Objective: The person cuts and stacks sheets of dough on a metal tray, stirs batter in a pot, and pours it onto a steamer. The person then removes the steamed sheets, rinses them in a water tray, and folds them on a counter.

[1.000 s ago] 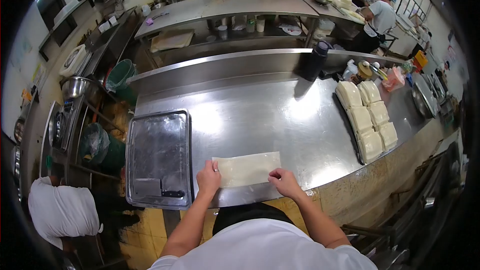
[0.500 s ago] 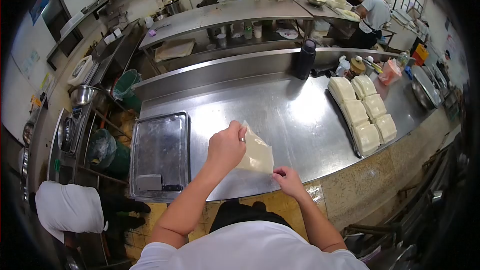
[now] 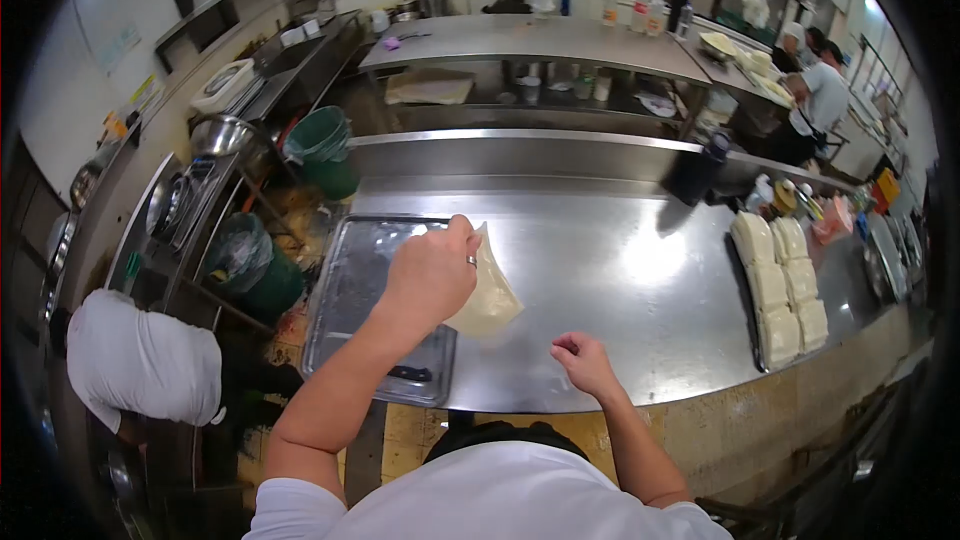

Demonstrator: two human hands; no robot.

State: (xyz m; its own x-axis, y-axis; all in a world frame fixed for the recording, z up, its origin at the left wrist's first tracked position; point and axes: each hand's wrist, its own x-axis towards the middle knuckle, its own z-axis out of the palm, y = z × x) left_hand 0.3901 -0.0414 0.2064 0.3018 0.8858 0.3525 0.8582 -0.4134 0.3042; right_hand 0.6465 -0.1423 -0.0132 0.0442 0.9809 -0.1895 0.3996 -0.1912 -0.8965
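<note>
My left hand (image 3: 435, 265) is closed on the top of a thin, glossy cream-coloured sheet (image 3: 490, 290), which looks like dough in clear film. The sheet hangs down from my fingers, above the steel table (image 3: 600, 240) and beside the right edge of a clear-topped metal tray (image 3: 345, 270). In the tray lies a cleaver with a black handle (image 3: 410, 373); my left forearm hides part of it. To the right of the sheet and apart from it is my right hand (image 3: 585, 360), its thumb and fingers pressed together with nothing visible in them.
Several stacks of similar pale squares (image 3: 780, 290) sit on a dark tray at the table's right. Behind them are bottles (image 3: 785, 198) and a dark container (image 3: 697, 170). A person (image 3: 145, 355) bends at the left near green bins (image 3: 325, 155); others work at the back right.
My left hand has carried the sheet left towards the tray. The right hand has let go of the sheet's lower corner. The camera view has turned left.
</note>
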